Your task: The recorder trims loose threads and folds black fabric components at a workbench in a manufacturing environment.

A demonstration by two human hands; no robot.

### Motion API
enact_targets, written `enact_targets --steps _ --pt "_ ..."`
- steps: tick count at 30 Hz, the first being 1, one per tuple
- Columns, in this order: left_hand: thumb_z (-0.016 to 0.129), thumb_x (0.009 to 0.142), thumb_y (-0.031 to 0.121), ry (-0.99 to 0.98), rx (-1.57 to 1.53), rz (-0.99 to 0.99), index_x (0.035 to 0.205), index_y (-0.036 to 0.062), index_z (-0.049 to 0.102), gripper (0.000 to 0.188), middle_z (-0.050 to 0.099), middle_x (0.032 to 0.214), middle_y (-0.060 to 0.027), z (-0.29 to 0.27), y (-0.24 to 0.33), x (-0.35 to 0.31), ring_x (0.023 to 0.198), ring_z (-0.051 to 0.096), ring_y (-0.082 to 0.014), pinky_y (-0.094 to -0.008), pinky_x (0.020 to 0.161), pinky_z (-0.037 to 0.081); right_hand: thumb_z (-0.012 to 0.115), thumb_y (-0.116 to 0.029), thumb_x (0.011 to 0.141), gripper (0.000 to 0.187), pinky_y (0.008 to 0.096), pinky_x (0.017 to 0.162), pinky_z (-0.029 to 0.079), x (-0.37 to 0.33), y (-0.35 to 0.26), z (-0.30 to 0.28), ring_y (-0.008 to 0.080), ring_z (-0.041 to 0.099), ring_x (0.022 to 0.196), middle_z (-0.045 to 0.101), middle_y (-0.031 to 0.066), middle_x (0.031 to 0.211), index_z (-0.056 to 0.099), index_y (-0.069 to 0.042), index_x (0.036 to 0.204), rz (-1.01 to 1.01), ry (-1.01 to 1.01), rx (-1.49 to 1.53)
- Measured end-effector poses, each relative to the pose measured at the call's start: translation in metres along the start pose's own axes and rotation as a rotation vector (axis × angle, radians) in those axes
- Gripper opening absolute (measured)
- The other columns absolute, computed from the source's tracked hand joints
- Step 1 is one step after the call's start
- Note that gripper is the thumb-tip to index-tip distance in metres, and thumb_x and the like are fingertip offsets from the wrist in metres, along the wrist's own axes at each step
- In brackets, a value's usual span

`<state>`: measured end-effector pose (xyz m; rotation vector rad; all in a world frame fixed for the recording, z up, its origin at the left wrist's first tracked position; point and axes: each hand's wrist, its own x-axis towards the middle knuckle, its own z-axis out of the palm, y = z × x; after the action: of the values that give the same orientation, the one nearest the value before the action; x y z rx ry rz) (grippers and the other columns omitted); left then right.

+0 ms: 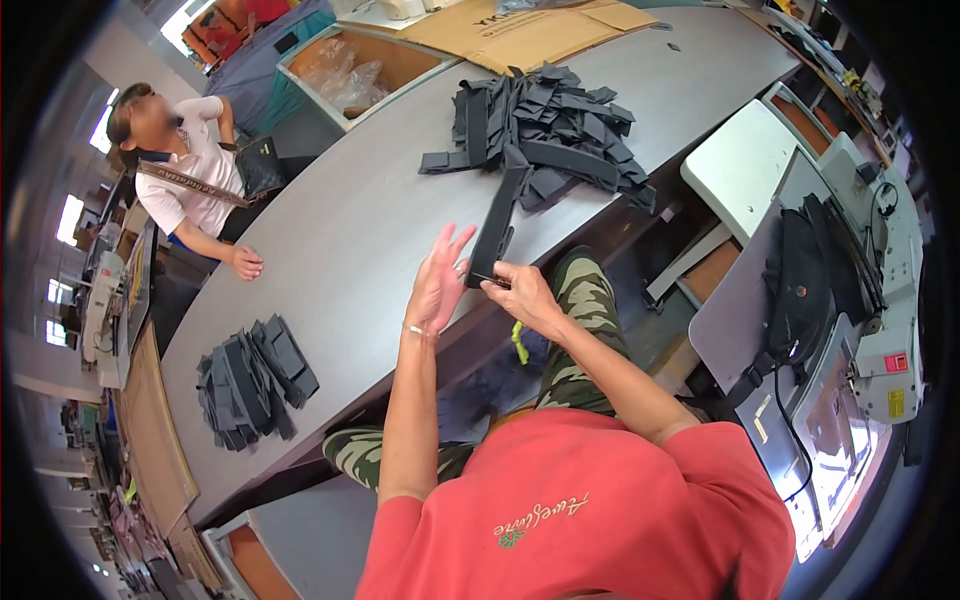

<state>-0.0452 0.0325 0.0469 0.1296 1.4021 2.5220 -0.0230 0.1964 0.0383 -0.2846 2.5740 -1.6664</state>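
Strip [495,225] axis fwd, slt R

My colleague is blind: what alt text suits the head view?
A person's right hand holds a dark grey strip at a table, the left hand open beside it. A heap of similar strips lies beyond, a smaller pile at left; another person is opposite.

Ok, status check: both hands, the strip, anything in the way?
Right hand pinching near end of dark strip. Left hand open beside it, contact unclear. Strip's far end at large pile. Co-worker's hand on table, well apart.
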Motion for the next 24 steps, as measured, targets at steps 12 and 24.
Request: enact_targets --steps 12,24 --pt "0.067 0.081 0.013 0.217 0.431 0.065 0.123 -0.0012 0.052 0.047 0.052 0.077 0.0002 0.015 -0.033 0.031 0.064 0.047 -0.0084 -0.0256 0.058 0.044 0.063 -0.010 0.071 0.015 0.0471 0.066 0.051 -0.020 -0.001 -0.005 0.0368 0.065 0.075 0.066 0.0171 0.079 0.062 -0.005 0.085 -0.301 -0.142 -0.534" --pt "0.040 0.099 0.044 0.135 -0.421 0.110 0.128 0.0062 0.042 0.047 0.045 0.077 -0.0025 0.004 -0.002 -0.015 0.063 0.041 -0.0119 -0.0281 0.059 0.040 0.070 -0.016 0.077 0.031 0.0373 0.068 0.044 0.016 -0.019 -0.046 0.0267 0.057 0.073 0.059 0.0086 0.078 0.066 -0.010 0.107 -0.378 0.115 -0.321"
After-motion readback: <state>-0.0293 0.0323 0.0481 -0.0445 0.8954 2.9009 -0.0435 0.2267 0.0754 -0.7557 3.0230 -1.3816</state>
